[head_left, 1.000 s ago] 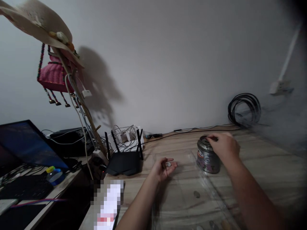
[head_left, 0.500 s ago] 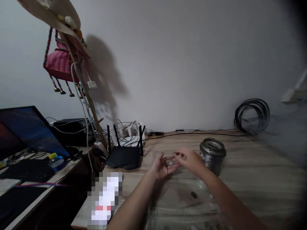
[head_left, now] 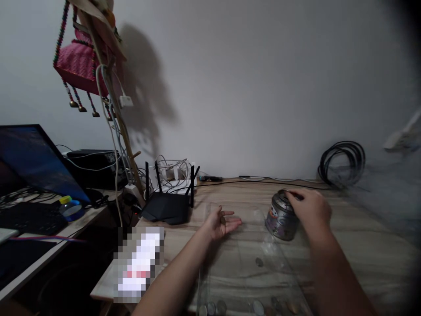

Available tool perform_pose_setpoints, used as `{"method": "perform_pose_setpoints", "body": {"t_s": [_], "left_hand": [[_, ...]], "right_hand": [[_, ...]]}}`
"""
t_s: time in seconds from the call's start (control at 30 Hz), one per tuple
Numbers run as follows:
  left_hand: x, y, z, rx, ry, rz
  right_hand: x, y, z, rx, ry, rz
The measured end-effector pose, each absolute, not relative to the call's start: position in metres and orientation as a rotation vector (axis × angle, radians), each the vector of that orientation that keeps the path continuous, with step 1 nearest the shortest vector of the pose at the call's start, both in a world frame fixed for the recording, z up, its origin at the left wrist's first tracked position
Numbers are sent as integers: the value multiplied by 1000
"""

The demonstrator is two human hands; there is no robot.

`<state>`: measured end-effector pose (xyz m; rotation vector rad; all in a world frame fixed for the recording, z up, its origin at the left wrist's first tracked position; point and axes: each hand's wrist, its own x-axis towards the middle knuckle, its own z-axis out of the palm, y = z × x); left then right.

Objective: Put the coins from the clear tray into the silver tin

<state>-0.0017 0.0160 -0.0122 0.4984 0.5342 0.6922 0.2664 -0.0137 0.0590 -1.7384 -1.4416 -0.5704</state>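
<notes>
Palm up and fingers spread, my left hand [head_left: 223,224] is above the clear plastic tray, with a coin [head_left: 222,220] lying in it. My right hand [head_left: 311,208] is over the top of the silver tin can [head_left: 282,218], its fingers pinched together at the lid. What those fingers hold is too small to make out. One coin [head_left: 259,262] lies alone in the transparent tray [head_left: 289,267]. Several more coins [head_left: 258,307] are spread along the tray's near end.
A black router [head_left: 166,207] with upright antennas stands at the back left, beside white cables. Further left are a monitor [head_left: 42,162] and a phone-like blurred object [head_left: 140,263]. Coiled black cable [head_left: 342,162] rests against the wall at right.
My right hand has moved right, from beside my left hand to the top of the can. My left hand stays palm up. The view has shifted slightly.
</notes>
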Motion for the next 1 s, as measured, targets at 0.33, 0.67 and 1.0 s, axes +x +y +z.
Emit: {"method": "perform_pose_setpoints", "body": {"t_s": [0.33,0.67,1.0], "left_hand": [[-3,17,-14,494,523,714],[-6,6,3,479,339,750],[-1,12,-6,635,536,773]], "right_hand": [[304,-4,47,-1750,-1520,-485],[155,-24,35,-1191,-2224,149],[190,-19,55,-1326,-1788,-161]]}}
